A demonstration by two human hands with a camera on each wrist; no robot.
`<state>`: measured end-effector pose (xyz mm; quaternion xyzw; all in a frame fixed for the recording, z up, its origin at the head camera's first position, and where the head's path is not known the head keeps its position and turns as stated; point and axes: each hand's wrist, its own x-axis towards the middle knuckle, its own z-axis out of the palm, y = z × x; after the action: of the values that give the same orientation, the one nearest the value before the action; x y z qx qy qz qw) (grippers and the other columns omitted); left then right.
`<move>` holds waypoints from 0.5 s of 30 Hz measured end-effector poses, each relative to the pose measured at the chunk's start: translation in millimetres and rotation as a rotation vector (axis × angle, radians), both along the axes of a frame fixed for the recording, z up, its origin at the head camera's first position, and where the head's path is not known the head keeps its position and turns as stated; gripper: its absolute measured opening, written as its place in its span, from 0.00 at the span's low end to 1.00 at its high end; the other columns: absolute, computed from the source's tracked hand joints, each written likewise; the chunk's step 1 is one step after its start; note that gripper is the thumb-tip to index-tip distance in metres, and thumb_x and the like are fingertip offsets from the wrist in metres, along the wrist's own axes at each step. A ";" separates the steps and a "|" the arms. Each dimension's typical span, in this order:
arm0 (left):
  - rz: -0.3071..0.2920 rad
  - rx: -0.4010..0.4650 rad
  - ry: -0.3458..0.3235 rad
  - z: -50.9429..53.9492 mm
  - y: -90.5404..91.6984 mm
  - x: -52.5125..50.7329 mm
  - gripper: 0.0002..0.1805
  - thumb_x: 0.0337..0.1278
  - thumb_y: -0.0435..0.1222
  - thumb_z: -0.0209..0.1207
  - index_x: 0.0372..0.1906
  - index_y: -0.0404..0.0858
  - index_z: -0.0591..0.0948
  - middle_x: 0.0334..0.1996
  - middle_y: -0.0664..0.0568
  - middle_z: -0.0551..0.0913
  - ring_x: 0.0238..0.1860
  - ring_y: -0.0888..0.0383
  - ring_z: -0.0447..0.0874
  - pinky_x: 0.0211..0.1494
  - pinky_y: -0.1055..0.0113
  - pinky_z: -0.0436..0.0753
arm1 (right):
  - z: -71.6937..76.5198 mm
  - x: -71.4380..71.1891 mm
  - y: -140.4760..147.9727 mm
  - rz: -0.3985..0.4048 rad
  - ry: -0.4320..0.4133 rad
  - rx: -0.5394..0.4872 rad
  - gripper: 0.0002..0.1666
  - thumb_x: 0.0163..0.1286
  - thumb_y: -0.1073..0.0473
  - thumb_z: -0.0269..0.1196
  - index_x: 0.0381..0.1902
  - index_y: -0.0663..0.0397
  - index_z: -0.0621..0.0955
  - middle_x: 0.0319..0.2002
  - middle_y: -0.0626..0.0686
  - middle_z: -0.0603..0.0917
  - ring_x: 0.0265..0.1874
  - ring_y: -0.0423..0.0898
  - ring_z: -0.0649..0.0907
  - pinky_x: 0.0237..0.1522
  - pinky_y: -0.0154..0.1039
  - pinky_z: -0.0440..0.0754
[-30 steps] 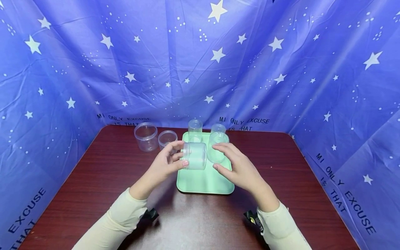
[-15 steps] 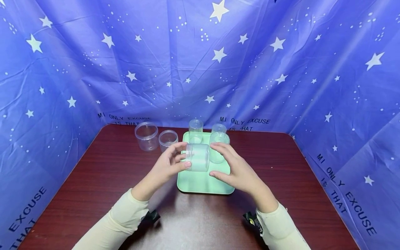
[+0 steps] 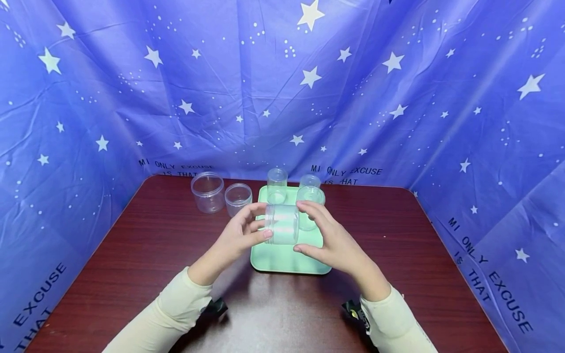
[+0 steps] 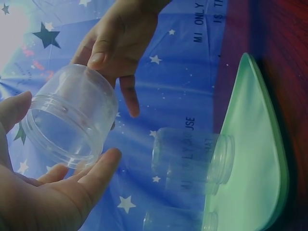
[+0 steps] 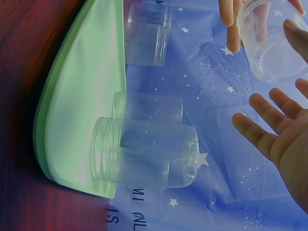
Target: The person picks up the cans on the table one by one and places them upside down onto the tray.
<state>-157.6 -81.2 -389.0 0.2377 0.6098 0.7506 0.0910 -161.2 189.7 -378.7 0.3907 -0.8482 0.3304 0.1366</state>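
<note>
My left hand (image 3: 243,230) grips a clear plastic jar (image 3: 282,225) by its threaded rim. The jar lies sideways in the air above a green tray (image 3: 289,262), its mouth toward the left hand. At the jar's base is my right hand (image 3: 333,238), thumb and fingers spread around that end. In the right wrist view its fingers stand a little apart from the jar; whether the thumb touches is unclear. Behind, on the tray, a wide clear jar (image 5: 159,154) stands upside down, threaded rim on the tray. Two narrower clear jars, one at back left (image 3: 277,184) and one at back right (image 3: 310,180), stand there too.
Left of the tray, a large clear jar (image 3: 207,193) and a smaller one (image 3: 238,197) stand on the dark red wooden table (image 3: 145,255). A blue star-patterned curtain (image 3: 265,98) surrounds the table's back and sides.
The left hand has carried the jar slightly rightward and down. The right hand has shifted a little left, so its fingers have come up around the jar's base.
</note>
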 end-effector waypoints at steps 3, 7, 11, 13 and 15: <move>-0.010 0.003 0.007 -0.8 1.2 0.3 0.37 0.62 0.30 0.65 0.72 0.28 0.61 0.66 0.34 0.68 0.62 0.48 0.81 0.54 0.65 0.86 | -1.0 -0.6 -1.8 0.026 -0.008 -0.019 0.57 0.58 0.53 0.79 0.79 0.48 0.60 0.74 0.52 0.66 0.69 0.48 0.71 0.65 0.49 0.78; -0.019 0.013 0.014 -2.0 2.4 0.4 0.38 0.62 0.31 0.66 0.72 0.27 0.61 0.66 0.31 0.67 0.59 0.54 0.82 0.53 0.66 0.86 | -1.7 -1.0 -3.6 0.048 -0.019 -0.041 0.59 0.57 0.54 0.79 0.80 0.48 0.59 0.74 0.52 0.66 0.69 0.49 0.71 0.63 0.52 0.79; -0.024 0.025 0.012 -2.0 3.5 1.0 0.38 0.62 0.30 0.66 0.72 0.27 0.61 0.65 0.34 0.68 0.57 0.57 0.83 0.52 0.66 0.86 | -1.7 -0.4 -4.7 0.060 -0.026 -0.058 0.59 0.57 0.55 0.79 0.80 0.50 0.60 0.74 0.53 0.65 0.69 0.49 0.71 0.64 0.51 0.79; -0.026 0.028 0.011 -1.7 4.0 1.6 0.38 0.62 0.30 0.66 0.72 0.26 0.61 0.65 0.35 0.68 0.57 0.58 0.83 0.52 0.66 0.86 | -2.2 -0.1 -4.8 0.066 -0.029 -0.067 0.58 0.57 0.56 0.80 0.79 0.50 0.60 0.74 0.53 0.66 0.68 0.49 0.71 0.64 0.51 0.79; -0.029 0.030 0.009 -1.4 4.6 2.0 0.38 0.62 0.29 0.66 0.72 0.26 0.60 0.64 0.35 0.68 0.57 0.57 0.83 0.52 0.66 0.86 | -2.4 -0.1 -4.9 0.072 -0.032 -0.077 0.58 0.57 0.57 0.80 0.79 0.51 0.60 0.74 0.54 0.66 0.68 0.49 0.71 0.63 0.51 0.79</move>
<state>-155.6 -76.6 -390.4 0.2513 0.5953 0.7572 0.0952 -161.4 184.7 -381.1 0.4099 -0.8225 0.3736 0.1259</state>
